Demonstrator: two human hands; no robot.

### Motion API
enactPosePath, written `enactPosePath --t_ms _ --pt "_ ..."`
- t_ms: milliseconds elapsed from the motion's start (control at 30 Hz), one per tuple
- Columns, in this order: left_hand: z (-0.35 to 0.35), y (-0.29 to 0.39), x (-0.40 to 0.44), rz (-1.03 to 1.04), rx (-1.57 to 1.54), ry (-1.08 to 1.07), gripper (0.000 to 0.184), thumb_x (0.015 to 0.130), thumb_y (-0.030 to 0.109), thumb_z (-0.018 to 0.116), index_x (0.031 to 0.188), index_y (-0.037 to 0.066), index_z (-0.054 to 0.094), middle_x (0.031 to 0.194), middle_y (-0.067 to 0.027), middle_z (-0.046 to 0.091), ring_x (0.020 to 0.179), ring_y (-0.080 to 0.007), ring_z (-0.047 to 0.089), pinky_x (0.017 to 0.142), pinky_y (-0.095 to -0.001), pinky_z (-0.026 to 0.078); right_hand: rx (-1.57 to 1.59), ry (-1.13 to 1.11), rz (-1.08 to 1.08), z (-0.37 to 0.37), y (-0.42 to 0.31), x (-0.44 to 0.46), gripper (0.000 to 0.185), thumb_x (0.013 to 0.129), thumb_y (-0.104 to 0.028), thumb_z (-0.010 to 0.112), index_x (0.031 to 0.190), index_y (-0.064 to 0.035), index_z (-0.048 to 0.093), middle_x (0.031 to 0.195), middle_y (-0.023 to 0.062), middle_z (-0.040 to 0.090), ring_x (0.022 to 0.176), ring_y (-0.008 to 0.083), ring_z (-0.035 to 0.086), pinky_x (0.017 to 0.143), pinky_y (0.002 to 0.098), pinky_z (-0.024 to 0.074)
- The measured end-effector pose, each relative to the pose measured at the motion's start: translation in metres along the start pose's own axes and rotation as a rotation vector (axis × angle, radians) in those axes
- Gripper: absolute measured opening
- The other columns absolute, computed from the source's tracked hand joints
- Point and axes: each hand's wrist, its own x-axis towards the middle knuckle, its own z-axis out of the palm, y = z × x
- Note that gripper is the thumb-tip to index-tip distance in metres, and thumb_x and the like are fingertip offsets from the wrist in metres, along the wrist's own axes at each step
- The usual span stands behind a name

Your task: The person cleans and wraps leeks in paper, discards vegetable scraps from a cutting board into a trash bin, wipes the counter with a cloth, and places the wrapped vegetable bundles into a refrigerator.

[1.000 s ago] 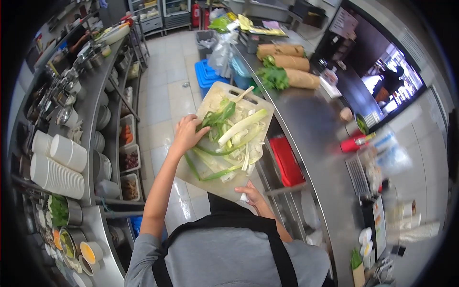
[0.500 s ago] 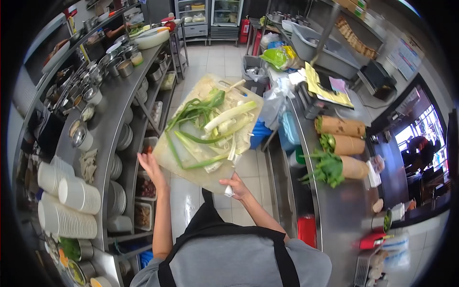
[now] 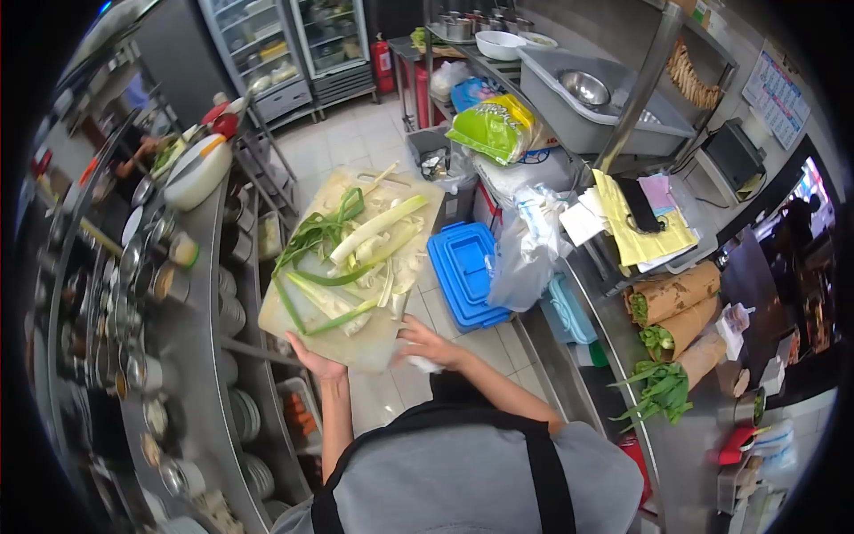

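Note:
A pale cutting board (image 3: 277, 311) is held up over the aisle, tilted. On it lie green leek leaves (image 3: 313, 236), a thick white leek stalk (image 3: 378, 227) and many cut white scraps. My left hand (image 3: 316, 358) grips the board's near left edge, its fingers partly under it. At the near right edge is my right hand (image 3: 430, 345), closed round a white cloth or paper (image 3: 424, 364) and touching the board; what its fingertips do is blurred.
A bin (image 3: 458, 200) with a liner and a blue lidded box (image 3: 464, 276) stand beyond the board. The right counter (image 3: 672, 440) bears wrapped greens (image 3: 680, 307); the left one (image 3: 191, 356) holds pots. Glass-door fridges (image 3: 258, 53) stand at the back.
My left hand went from the leaves, out beside the board, to its near edge. The view has turned right, and the board now appears further left, with the bin nearer.

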Motion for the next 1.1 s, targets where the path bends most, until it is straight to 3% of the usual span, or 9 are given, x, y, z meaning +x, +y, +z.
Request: enactPosePath --t_ms 33,167,233,367,600,733,900,1000,1100 --pt "-0.013 -0.005 0.033 -0.029 -0.003 -0.012 0.066 0.088 0.054 0.037 0.135 0.008 0.030 0.136 -0.0107 0.036 0.122 -0.0303 0.037 0.101 -0.0445 0.031 0.034 -0.013 0.105 -0.026 -0.017 -0.004 0.057 0.085 -0.008 0.055 0.134 -0.0081 0.026 0.124 0.0084 0.045 0.110 0.0156 0.046 0.093 0.0310 0.0374" --pt "-0.019 -0.037 0.159 -0.138 0.025 -0.085 0.065 0.088 0.054 0.036 0.135 0.008 0.032 0.136 -0.0110 0.037 0.122 -0.0310 0.037 0.102 -0.0449 0.031 -0.131 0.691 -0.096 -0.149 0.010 -0.018 0.047 0.075 -0.002 0.052 0.119 -0.0088 0.038 0.115 0.0067 0.045 0.098 0.0132 0.046 0.078 0.0255 0.0416" --pt "-0.023 -0.053 0.229 -0.197 0.041 -0.076 0.065 0.089 0.054 0.036 0.135 0.008 0.032 0.136 -0.0114 0.037 0.121 -0.0314 0.038 0.102 -0.0450 0.031 0.101 0.892 -0.228 -0.198 0.007 -0.020 0.054 0.066 0.004 0.045 0.118 -0.0097 0.040 0.110 0.0064 0.045 0.092 0.0134 0.045 0.073 0.0223 0.0415" --pt "0.024 -0.091 0.360 -0.303 0.122 -0.153 0.065 0.088 0.054 0.035 0.134 0.008 0.033 0.135 -0.0127 0.037 0.121 -0.0312 0.038 0.102 -0.0457 0.031 0.000 1.185 -0.193 -0.266 -0.024 0.035 0.057 0.063 0.007 0.041 0.118 -0.0091 0.042 0.110 0.0095 0.046 0.094 0.0177 0.048 0.077 0.0262 0.0441" --pt "0.104 -0.230 0.599 -0.507 0.488 -0.176 0.065 0.088 0.054 0.038 0.130 0.005 0.036 0.129 -0.0142 0.042 0.116 -0.0297 0.043 0.097 -0.0459 0.036 -0.225 1.157 -0.079 -0.381 -0.068 0.219 0.034 0.074 0.000 0.065 0.106 -0.0029 0.058 0.100 0.0078 0.059 0.090 0.0156 0.057 0.078 0.0266 0.0456" --pt "0.136 -0.285 0.685 -0.660 0.774 -0.206 0.066 0.088 0.053 0.040 0.130 0.002 0.035 0.126 -0.0159 0.045 0.111 -0.0291 0.048 0.093 -0.0446 0.041 -0.268 1.285 -0.252 -0.457 -0.081 0.330 0.021 0.079 -0.003 0.061 0.099 -0.0025 0.065 0.096 0.0067 0.063 0.085 0.0119 0.058 0.076 0.0243 0.0446" --pt "0.154 -0.289 0.758 -0.793 0.787 -0.299 0.066 0.089 0.053 0.038 0.130 0.001 0.035 0.124 -0.0158 0.047 0.110 -0.0282 0.050 0.092 -0.0425 0.043 -0.762 1.512 -0.347 -0.531 -0.114 0.502 0.028 0.080 -0.002 0.053 0.105 -0.0075 0.064 0.092 0.0113 0.061 0.090 0.0215 0.056 0.079 0.0307 0.0437" --pt "0.145 -0.286 0.798 -0.881 0.772 -0.269 0.065 0.089 0.054 0.037 0.130 0.003 0.036 0.124 -0.0151 0.047 0.110 -0.0272 0.050 0.091 -0.0409 0.043 -0.790 1.306 -0.603 -0.471 -0.176 0.603 0.029 0.076 0.003 0.051 0.100 -0.0071 0.065 0.087 0.0132 0.057 0.087 0.0255 0.053 0.075 0.0336 0.0426" --pt "0.141 -0.277 0.836 -0.976 0.750 -0.251 0.064 0.089 0.054 0.038 0.130 0.005 0.036 0.124 -0.0135 0.048 0.111 -0.0260 0.049 0.092 -0.0392 0.042 -0.670 1.056 -0.590 -0.482 -0.156 0.636 0.027 0.074 0.006 0.051 0.095 -0.0055 0.065 0.086 0.0138 0.058 0.082 0.0243 0.054 0.073 0.0328 0.0430"
